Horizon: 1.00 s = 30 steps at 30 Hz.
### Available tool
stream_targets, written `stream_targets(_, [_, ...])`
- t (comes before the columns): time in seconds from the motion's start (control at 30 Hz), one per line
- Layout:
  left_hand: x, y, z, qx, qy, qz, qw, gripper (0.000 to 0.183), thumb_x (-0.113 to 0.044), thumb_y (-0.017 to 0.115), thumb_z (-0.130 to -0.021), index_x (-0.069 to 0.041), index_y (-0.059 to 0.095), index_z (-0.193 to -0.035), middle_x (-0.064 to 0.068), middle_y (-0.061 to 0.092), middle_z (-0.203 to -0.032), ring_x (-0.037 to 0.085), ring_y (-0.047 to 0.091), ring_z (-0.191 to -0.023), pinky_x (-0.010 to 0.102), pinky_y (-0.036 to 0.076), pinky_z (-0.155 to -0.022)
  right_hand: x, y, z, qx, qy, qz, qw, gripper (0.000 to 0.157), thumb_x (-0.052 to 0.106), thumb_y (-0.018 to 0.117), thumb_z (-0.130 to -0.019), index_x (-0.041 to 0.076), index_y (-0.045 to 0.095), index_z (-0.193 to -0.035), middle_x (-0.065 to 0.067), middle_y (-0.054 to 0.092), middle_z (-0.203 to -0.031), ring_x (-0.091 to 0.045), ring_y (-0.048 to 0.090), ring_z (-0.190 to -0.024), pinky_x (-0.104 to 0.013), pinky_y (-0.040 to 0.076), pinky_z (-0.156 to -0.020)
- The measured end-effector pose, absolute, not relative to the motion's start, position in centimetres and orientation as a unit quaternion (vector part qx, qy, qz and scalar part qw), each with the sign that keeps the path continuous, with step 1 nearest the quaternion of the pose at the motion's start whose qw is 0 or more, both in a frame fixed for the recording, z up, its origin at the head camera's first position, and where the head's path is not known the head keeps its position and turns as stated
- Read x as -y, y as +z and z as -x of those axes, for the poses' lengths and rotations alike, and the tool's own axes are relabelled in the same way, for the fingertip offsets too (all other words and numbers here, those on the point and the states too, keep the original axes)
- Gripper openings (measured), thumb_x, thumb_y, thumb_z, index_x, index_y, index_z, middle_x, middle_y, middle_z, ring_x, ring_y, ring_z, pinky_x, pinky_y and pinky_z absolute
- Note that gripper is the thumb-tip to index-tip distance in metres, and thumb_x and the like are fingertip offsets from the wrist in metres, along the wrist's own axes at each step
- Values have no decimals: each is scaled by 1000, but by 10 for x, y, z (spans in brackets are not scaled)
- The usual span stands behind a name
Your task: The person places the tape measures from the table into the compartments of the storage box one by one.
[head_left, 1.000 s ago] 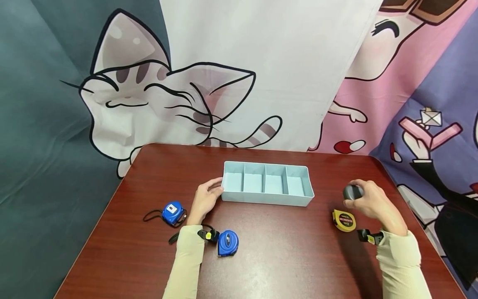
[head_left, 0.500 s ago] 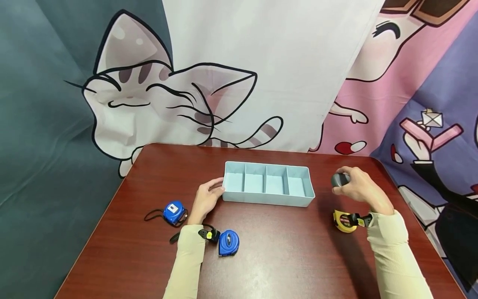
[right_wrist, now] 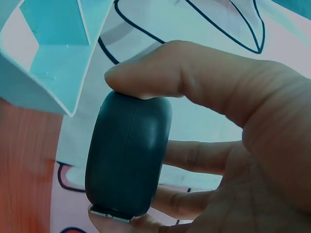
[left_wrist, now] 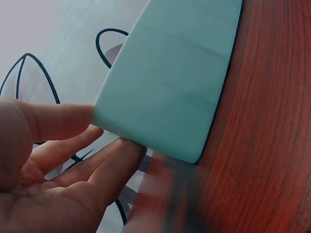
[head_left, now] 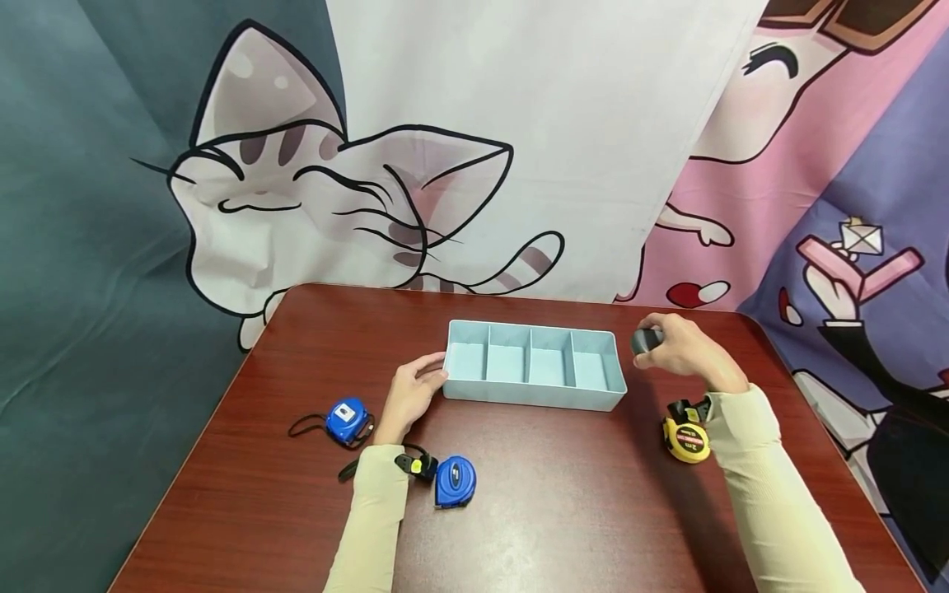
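4 compartments [head_left: 465, 358] in a row divide the pale blue tray [head_left: 530, 394], which lies on the far half of the red-brown surface [head_left: 563, 527]. At its left end, the person's left grip [head_left: 408, 394] is loosely extended, thumb and fingers touching the tray's end and corner rather than wrapping round it. The right grip [head_left: 685, 346] is closed on a dark grey rounded case [head_left: 647, 340], thumb at 1 end and fingertips [right_wrist: 96, 222] at the other, and holds it in the air just right of the tray. Beside those fingertips, a small metal tab [right_wrist: 111, 214] shows on the case. Nearer, left of the right sleeve [head_left: 771, 486], lies a yellow tape measure [head_left: 686, 443] marked 2m. A blue tape measure [head_left: 347, 422] with a looped cord [head_left: 304, 426] lies left of the left sleeve [head_left: 371, 515]; a 2nd blue tape measure [head_left: 455, 483] lies nearer, right of that sleeve. Beyond the far edge hangs a cloth [head_left: 482, 66] printed with a cartoon cat [head_left: 255, 214].
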<state>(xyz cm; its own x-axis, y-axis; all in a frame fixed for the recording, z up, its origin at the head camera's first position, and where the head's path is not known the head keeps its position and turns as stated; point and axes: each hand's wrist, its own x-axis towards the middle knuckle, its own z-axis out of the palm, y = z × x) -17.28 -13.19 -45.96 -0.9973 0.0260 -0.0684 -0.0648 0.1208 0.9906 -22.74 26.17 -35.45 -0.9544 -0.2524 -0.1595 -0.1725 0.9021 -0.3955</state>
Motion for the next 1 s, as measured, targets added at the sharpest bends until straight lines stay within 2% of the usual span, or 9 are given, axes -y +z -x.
stream_targets(0.2, [132,-473,178,-749,662,17,17,37,-6,59,-88,-1,56,-124,22,58,-119,27,57,-110,35,46,-89,-249,-357,239,-965,-193,128,120,46,18,75,-68,2,59,-108,-18,60,-98,-29,55,-83,-33,44,-66])
stream_targets(0.37, [132,-474,178,-749,662,19,15,37,-5,59,-88,0,56,-124,22,59,-118,25,58,-108,34,48,-87,-239,-358,248,-959,-188,149,149,46,16,75,-68,0,58,-108,-17,59,-95,-27,53,-79,-31,45,-62])
stream_targets(0.63, [132,-474,177,-751,659,26,17,38,-9,60,-88,-3,56,-125,21,58,-120,24,57,-109,33,47,-88,-228,-361,256,-956,-160,186,159,43,15,77,-68,2,60,-105,-13,59,-91,-26,53,-79,-33,46,-65])
stream_targets(1.0, [131,-473,177,-764,645,30,13,36,-9,60,-88,-6,58,-124,17,61,-117,20,59,-106,34,47,-88,-215,-369,265,-949,-143,213,183,47,14,78,-70,-1,59,-110,-15,59,-100,-25,55,-82,-34,49,-67])
